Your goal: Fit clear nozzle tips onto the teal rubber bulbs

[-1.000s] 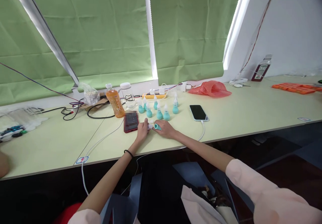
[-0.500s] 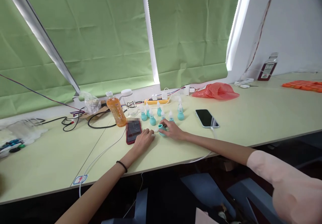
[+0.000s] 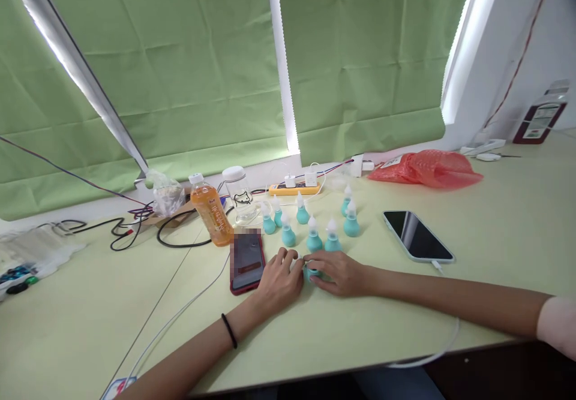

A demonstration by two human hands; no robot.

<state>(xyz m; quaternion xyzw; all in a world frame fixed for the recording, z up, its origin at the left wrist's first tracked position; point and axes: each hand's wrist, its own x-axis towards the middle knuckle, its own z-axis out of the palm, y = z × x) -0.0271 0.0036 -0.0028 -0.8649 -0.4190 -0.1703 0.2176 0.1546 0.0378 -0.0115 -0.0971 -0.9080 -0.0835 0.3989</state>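
Observation:
In the head view, my right hand (image 3: 339,273) is closed round a teal squeeze bulb (image 3: 311,274) low over the table, its fingers covering most of it. Right beside it, my left hand (image 3: 281,277) has its fingers curled together on a small whitish piece (image 3: 297,256), mostly hidden. Behind my hands stand several teal bulbs with clear pointed nozzles, among them a front bulb (image 3: 314,242) and a right-hand bulb (image 3: 351,225). A red-cased phone (image 3: 247,262) lies just left of my left hand.
An orange drink bottle (image 3: 211,213) and a clear jar (image 3: 240,199) stand behind the red-cased phone. Further back are a yellow power strip (image 3: 294,189) and black cables. To the right lie a charging phone (image 3: 418,236) and a red plastic bag (image 3: 425,169). A white cable crosses the table's left part.
The view has moved closer to the table and shifted. My left hand has come up against my right hand, its fingers now curled in. The right hand still holds the bulb.

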